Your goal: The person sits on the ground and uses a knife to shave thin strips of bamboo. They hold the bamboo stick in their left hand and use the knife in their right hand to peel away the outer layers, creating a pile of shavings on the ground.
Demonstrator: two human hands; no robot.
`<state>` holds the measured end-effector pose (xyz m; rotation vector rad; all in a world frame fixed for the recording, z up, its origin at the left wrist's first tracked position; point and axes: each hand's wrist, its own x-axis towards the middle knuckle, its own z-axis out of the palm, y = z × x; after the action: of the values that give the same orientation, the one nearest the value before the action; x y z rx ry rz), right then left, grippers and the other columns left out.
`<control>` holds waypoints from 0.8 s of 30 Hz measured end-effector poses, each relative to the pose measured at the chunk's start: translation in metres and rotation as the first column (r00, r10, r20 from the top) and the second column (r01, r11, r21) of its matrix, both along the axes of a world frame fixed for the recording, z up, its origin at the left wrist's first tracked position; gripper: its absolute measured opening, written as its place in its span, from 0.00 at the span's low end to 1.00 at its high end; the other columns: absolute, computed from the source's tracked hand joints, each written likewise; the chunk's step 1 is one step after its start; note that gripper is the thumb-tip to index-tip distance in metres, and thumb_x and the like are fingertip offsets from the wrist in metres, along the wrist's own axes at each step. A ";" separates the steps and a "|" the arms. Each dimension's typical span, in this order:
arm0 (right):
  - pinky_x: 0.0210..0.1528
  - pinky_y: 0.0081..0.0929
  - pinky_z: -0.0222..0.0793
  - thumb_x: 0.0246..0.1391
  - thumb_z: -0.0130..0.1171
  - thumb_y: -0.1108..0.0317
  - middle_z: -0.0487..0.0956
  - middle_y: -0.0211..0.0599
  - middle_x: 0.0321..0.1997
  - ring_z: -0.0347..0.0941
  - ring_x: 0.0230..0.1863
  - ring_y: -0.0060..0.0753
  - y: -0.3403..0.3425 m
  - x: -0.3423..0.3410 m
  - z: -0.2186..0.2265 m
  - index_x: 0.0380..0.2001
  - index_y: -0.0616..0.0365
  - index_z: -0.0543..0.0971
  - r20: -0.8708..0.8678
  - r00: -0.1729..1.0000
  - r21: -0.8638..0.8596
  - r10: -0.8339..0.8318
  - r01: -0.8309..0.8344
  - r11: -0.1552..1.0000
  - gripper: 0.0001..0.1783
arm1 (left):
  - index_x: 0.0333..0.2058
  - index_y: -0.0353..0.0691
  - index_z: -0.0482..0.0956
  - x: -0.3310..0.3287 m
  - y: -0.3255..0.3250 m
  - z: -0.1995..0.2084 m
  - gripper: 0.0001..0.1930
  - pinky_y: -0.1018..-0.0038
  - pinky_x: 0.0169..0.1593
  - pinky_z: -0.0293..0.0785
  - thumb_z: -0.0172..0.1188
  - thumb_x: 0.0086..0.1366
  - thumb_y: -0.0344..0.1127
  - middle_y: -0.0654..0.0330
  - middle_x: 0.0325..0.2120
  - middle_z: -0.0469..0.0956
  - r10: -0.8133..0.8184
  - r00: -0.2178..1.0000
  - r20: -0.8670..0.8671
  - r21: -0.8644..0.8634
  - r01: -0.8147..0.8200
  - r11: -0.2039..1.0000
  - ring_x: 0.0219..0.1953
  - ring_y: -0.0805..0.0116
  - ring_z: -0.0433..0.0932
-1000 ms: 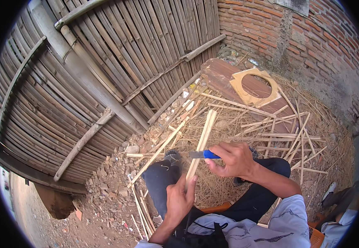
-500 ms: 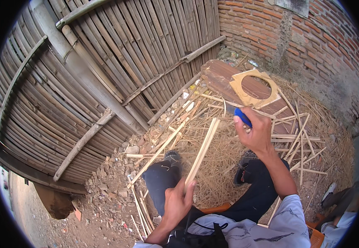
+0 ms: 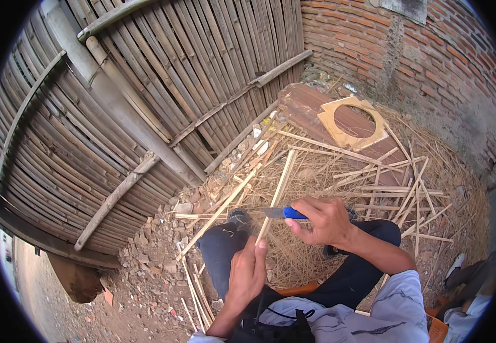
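Note:
My left hand is closed round the lower end of a pale wooden strip, which slants up and away from me. With my right hand I grip the blue handle of a knife. Its grey blade lies across the strip, a little above my left fingers, and seems to touch it. Whether the strip is one piece or a few held together, I cannot tell. Below both hands are my bent legs in dark trousers, with thin shavings on the ground between them.
More pale strips lie crisscrossed on the right, and several lie by my left leg. Ahead, a board with a round hole rests on a brown panel. A bamboo fence and brick wall stand close. Another person's leg shows at right.
My right hand has come down and to the left, bringing the knife blade from beyond the strip's far end onto the strip. The strip has tilted slightly, its far end higher and further left.

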<state>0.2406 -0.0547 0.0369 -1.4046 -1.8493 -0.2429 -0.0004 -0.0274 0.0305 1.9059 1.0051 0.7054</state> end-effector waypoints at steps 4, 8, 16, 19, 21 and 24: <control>0.20 0.33 0.76 0.64 0.69 0.53 0.80 0.31 0.24 0.82 0.19 0.35 0.000 -0.006 -0.003 0.38 0.51 0.83 0.035 0.999 0.020 0.030 -0.031 0.999 0.14 | 0.42 0.32 0.74 0.004 -0.002 -0.005 0.13 0.47 0.28 0.68 0.50 0.85 0.37 0.39 0.18 0.73 0.001 0.999 -0.045 0.036 0.000 0.999 0.24 0.31 0.77; 0.20 0.32 0.75 0.64 0.69 0.52 0.80 0.32 0.23 0.80 0.18 0.34 -0.002 -0.008 -0.003 0.38 0.51 0.83 0.057 0.998 -0.001 0.035 -0.035 0.999 0.15 | 0.43 0.32 0.75 0.007 -0.004 -0.004 0.12 0.46 0.27 0.68 0.50 0.84 0.36 0.39 0.18 0.73 0.021 0.999 -0.050 0.062 -0.018 0.998 0.24 0.31 0.78; 0.24 0.35 0.75 0.64 0.68 0.58 0.83 0.38 0.26 0.82 0.21 0.40 0.016 0.041 0.015 0.40 0.56 0.85 -0.128 0.956 0.107 -0.266 0.279 0.954 0.12 | 0.43 0.32 0.77 -0.003 -0.009 -0.010 0.13 0.47 0.27 0.68 0.52 0.84 0.36 0.38 0.18 0.73 0.028 0.990 -0.135 0.048 -0.021 0.999 0.24 0.31 0.78; 0.26 0.36 0.76 0.65 0.67 0.60 0.83 0.40 0.25 0.81 0.21 0.43 0.012 0.079 0.035 0.40 0.59 0.84 -0.229 0.890 0.037 -0.395 0.413 0.910 0.12 | 0.38 0.32 0.76 -0.013 -0.014 -0.018 0.18 0.59 0.27 0.66 0.48 0.86 0.39 0.49 0.17 0.69 0.022 0.995 -0.096 0.029 -0.019 0.999 0.18 0.51 0.73; 0.26 0.36 0.76 0.65 0.67 0.60 0.83 0.41 0.25 0.81 0.21 0.42 0.010 0.077 0.038 0.40 0.59 0.84 -0.227 0.906 0.011 -0.358 0.370 0.929 0.12 | 0.37 0.32 0.76 -0.015 -0.009 -0.018 0.19 0.60 0.27 0.65 0.47 0.86 0.39 0.52 0.17 0.68 -0.005 0.998 -0.061 -0.011 0.004 1.000 0.18 0.58 0.70; 0.26 0.36 0.77 0.64 0.68 0.59 0.83 0.39 0.27 0.81 0.21 0.40 0.005 0.040 0.021 0.39 0.57 0.84 -0.163 0.972 0.045 -0.171 0.181 0.983 0.12 | 0.36 0.33 0.75 -0.010 -0.003 -0.015 0.20 0.62 0.27 0.64 0.47 0.87 0.40 0.55 0.17 0.67 -0.043 0.999 -0.010 -0.051 0.042 0.998 0.19 0.65 0.67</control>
<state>0.2810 -0.0502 0.0578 -1.5038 -1.5787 -0.2649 -0.0108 -0.0307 0.0156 1.8837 0.9778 0.6397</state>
